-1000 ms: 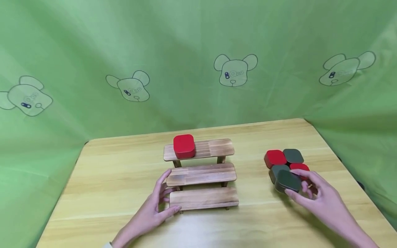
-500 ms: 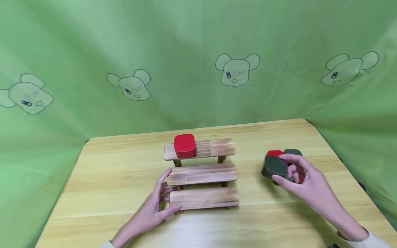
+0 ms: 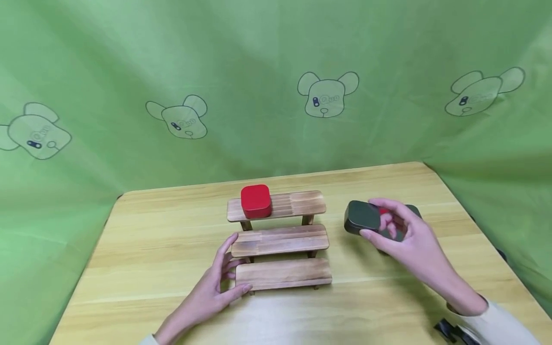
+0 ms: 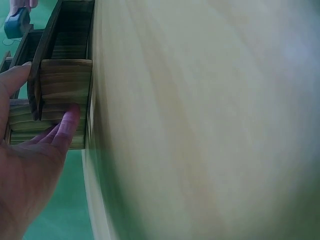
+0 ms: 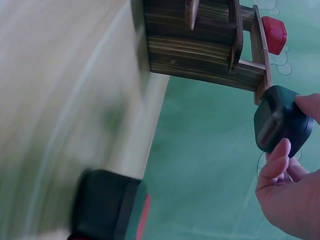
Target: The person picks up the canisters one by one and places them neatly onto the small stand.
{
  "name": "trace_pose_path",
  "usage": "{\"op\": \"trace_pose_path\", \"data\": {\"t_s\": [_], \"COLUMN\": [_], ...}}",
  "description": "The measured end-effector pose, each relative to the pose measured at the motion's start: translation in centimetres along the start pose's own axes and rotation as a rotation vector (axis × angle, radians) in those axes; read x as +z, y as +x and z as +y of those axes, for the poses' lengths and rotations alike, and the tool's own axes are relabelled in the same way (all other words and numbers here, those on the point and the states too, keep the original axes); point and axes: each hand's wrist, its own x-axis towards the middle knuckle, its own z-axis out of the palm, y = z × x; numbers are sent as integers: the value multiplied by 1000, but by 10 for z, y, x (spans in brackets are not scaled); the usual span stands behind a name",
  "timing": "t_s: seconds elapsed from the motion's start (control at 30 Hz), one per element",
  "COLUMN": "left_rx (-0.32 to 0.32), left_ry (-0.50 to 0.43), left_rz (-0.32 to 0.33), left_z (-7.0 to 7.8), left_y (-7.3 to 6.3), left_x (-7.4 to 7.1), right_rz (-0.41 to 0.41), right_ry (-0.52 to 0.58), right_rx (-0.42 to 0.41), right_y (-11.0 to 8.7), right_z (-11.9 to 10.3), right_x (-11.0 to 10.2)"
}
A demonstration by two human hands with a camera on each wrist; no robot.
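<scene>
A three-step wooden stand (image 3: 282,242) is on the table, a red rounded-square box (image 3: 256,201) sitting at the left of its top step. My left hand (image 3: 209,290) holds the stand's left end, thumb at the bottom step and a finger against the middle one. To the right, my right hand (image 3: 414,239) pinches a dark green rounded-square box (image 3: 361,215) above the table, between thumb and fingers; the right wrist view shows this grip on the lifted box (image 5: 281,120) too. Behind that hand, more red and dark green boxes (image 3: 413,210) are partly hidden.
The pale wooden table (image 3: 164,239) is backed by a green curtain (image 3: 254,129) printed with bear heads. A dark box (image 5: 107,205) from the table group shows at lower left in the right wrist view. A black strap-like item (image 3: 453,331) is by the right sleeve.
My right hand has lifted the dark green box off the group and carried it left and away from me, towards the stand. My left hand stays at the stand's left end.
</scene>
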Motion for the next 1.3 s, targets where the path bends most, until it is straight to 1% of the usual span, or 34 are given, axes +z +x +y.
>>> {"op": "trace_pose_path", "data": {"t_s": [0.07, 0.3, 0.47, 0.63, 0.8, 0.9, 1.03, 1.13, 1.2, 1.3], "left_rx": [3, 9, 21, 24, 18, 23, 41, 37, 16, 6], "left_ry": [-2, -5, 1, 1, 5, 10, 18, 20, 10, 4], "left_rz": [3, 2, -1, -3, 4, 7, 1, 3, 7, 7], "left_z": [0, -1, -2, -2, 0, 0, -1, -2, -1, -1], "left_y": [0, 0, 0, 1, 0, 1, -3, -5, -5, -2], "left_x": [0, 0, 1, 0, 0, 1, 3, 3, 3, 2], "right_rz": [1, -9, -14, -15, -47, -50, -64, -78, -77, -74], "right_ry": [6, 59, 96, 96, 97, 86, 107, 119, 115, 99], "right_rx": [-18, -39, -87, -130, -141, -140, -124, -124, -132, -151], "right_y": [5, 16, 22, 29, 40, 45, 49, 52, 55, 60], "right_z": [-4, -14, -20, -28, -37, -40, -42, -42, -43, -44], "right_x": [3, 12, 19, 28, 35, 38, 43, 50, 54, 58]}}
